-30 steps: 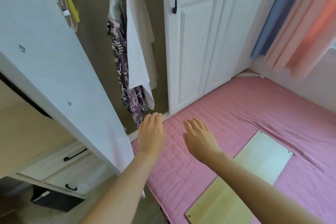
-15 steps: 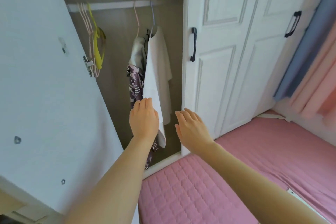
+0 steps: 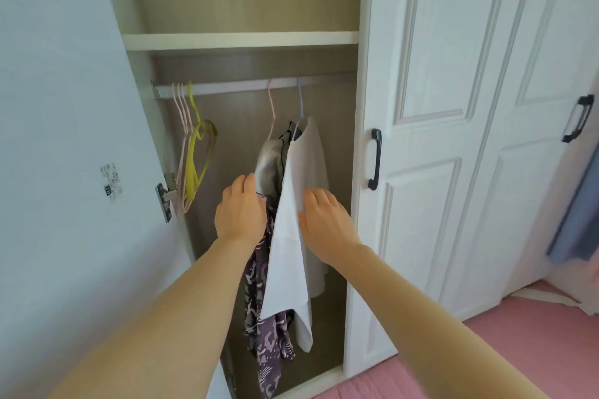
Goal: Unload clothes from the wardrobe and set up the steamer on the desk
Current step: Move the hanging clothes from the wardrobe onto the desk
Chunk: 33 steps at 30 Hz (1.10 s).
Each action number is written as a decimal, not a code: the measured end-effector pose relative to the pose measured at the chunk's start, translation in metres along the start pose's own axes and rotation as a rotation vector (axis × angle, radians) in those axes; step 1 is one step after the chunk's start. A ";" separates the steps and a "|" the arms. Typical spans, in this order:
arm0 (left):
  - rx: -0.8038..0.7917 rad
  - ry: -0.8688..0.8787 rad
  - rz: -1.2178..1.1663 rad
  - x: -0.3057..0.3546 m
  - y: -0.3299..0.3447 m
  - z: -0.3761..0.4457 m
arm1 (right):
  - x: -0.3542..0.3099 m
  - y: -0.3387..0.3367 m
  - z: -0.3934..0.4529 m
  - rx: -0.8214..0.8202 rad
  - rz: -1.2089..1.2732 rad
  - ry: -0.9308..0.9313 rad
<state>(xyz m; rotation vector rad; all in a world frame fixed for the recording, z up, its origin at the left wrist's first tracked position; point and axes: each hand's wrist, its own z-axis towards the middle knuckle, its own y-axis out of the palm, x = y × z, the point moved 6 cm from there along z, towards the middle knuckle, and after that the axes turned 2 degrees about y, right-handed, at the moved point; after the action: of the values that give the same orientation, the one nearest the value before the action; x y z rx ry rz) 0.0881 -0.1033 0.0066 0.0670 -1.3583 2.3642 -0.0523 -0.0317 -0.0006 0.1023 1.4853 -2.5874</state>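
Observation:
The wardrobe stands open, with a rail (image 3: 233,87) across it. A white garment (image 3: 291,230) hangs from a blue hanger (image 3: 300,100). Beside it on a pink hanger (image 3: 271,107) hang a grey garment (image 3: 270,162) and a purple patterned one (image 3: 265,343). My left hand (image 3: 241,210) reaches in with straight fingers at the grey garment's left side. My right hand (image 3: 325,223) lies flat against the right side of the white garment. Neither hand grips anything. No steamer is in view.
Several bare pink and yellow hangers (image 3: 193,152) hang at the rail's left end. The open door (image 3: 64,172) stands at left, and closed white doors with black handles (image 3: 375,159) at right. A pink bed cover (image 3: 518,350) lies at lower right, and a blue curtain (image 3: 580,220) hangs at far right.
My view has risen from the bed to the wardrobe rail. Both hands have moved up and forward, from above the bed to the hanging clothes.

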 end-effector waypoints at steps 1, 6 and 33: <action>-0.011 -0.001 -0.004 -0.001 0.002 0.009 | 0.001 0.001 0.010 0.002 0.006 -0.002; -0.088 0.020 0.041 -0.003 0.014 0.042 | 0.006 0.012 0.060 0.002 0.008 0.004; -0.170 -0.194 -0.506 0.028 0.065 0.159 | 0.078 0.057 0.153 -0.052 0.568 0.386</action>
<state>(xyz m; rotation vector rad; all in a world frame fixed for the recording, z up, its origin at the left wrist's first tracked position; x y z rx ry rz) 0.0129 -0.2559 0.0430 0.5367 -1.4221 1.8514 -0.1171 -0.2002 0.0172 0.9174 1.3658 -2.1354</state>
